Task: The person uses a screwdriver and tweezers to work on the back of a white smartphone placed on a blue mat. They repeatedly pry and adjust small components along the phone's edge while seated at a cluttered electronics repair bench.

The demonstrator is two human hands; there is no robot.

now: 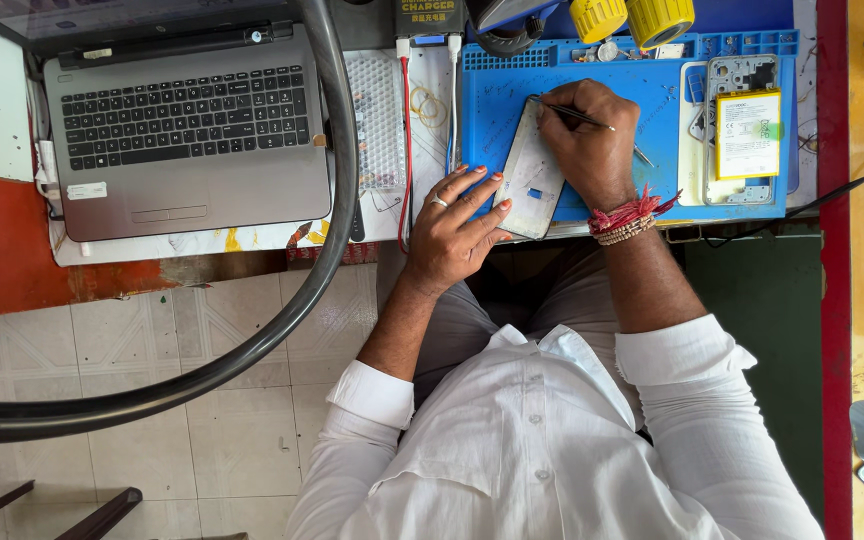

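A flat grey phone panel [530, 178] lies tilted on the blue work mat [497, 110], overhanging the bench's near edge. My left hand [452, 225] steadies its lower left side with spread fingertips; a ring shows on one finger. My right hand [589, 140] rests on the panel's upper right and grips slim metal tweezers [564, 111], their tip touching the panel's top corner. Red threads and bead bands wrap my right wrist.
An opened phone with a yellow-labelled battery [748, 130] lies on the mat's right. A grey laptop [187, 130] sits at left, cables [404, 130] between. Yellow-capped tools [632, 18] stand at the back. A thick black hose [337, 200] arcs over the tiled floor.
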